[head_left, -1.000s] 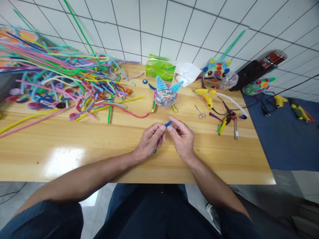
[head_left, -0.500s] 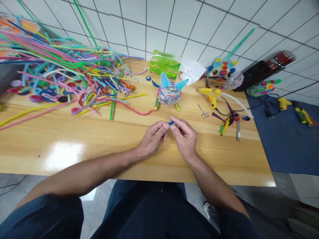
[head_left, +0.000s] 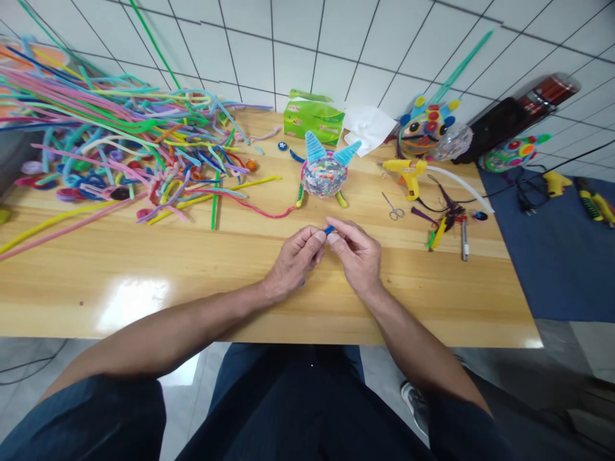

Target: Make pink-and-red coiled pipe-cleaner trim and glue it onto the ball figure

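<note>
Between the fingertips of both hands is a blue pipe cleaner (head_left: 329, 230), mostly covered by the fingers. My left hand (head_left: 296, 261) pinches it from the left, and a bit of blue shows below that palm. From the other side my right hand (head_left: 356, 257) closes thumb and forefinger on it. Just beyond the hands stands a round craft figure (head_left: 325, 177) with a glittery, multicoloured body. Two light-blue pointed ears (head_left: 315, 146) rise from it, and short yellow-green legs (head_left: 341, 199) show at its base.
A heap of pipe cleaners (head_left: 144, 134) spreads over the table's left. Behind the figure lie a green tissue pack (head_left: 313, 120) and a white tissue (head_left: 368, 129). To the right are a yellow glue gun (head_left: 408, 177), scissors (head_left: 394, 211), a cutter knife (head_left: 464, 239) and decorated figures (head_left: 426, 131).
The view has shifted slightly. Both hands stay together on the blue pipe cleaner, with only a small movement of the fingers.
</note>
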A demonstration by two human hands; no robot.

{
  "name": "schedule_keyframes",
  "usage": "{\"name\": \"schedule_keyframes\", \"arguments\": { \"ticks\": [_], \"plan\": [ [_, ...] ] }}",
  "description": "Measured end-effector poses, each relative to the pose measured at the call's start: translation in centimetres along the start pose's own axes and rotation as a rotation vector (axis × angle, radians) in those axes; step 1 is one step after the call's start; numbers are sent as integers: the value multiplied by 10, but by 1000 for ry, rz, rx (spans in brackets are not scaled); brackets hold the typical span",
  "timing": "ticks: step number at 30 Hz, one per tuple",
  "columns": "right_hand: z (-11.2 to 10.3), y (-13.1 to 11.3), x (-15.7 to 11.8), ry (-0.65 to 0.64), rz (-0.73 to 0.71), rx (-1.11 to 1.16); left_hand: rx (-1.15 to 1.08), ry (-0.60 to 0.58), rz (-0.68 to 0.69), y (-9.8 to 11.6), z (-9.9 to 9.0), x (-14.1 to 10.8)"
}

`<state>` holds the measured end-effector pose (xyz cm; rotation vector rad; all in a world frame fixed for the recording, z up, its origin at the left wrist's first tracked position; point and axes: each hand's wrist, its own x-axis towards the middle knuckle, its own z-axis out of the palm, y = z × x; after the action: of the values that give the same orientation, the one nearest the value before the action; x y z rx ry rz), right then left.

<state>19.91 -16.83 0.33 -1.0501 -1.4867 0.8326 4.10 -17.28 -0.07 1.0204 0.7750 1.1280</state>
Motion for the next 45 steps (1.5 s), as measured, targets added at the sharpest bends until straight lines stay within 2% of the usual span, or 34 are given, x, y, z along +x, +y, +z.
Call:
{"name": "schedule_keyframes", "arguments": {
  "ticks": [8, 13, 16, 26, 38, 45],
  "plan": [
    [1, 0, 0, -4, 31, 0, 5, -11, -1, 0, 0, 0],
    [2, 8, 2, 10, 222, 183, -3, 1, 24, -2, -1, 2],
    [2, 11, 3, 4, 273, 277, -7, 12, 16, -3, -1, 3],
    [9, 9, 2, -42, 229, 229, 34, -19, 104, -2, 1, 5],
    [5, 6, 2, -45, 188, 96, 179, -4, 125, -3, -4, 4],
    [5, 6, 1, -37, 159, 125, 198, -7, 137, -2, -2, 3]
  ]
}}
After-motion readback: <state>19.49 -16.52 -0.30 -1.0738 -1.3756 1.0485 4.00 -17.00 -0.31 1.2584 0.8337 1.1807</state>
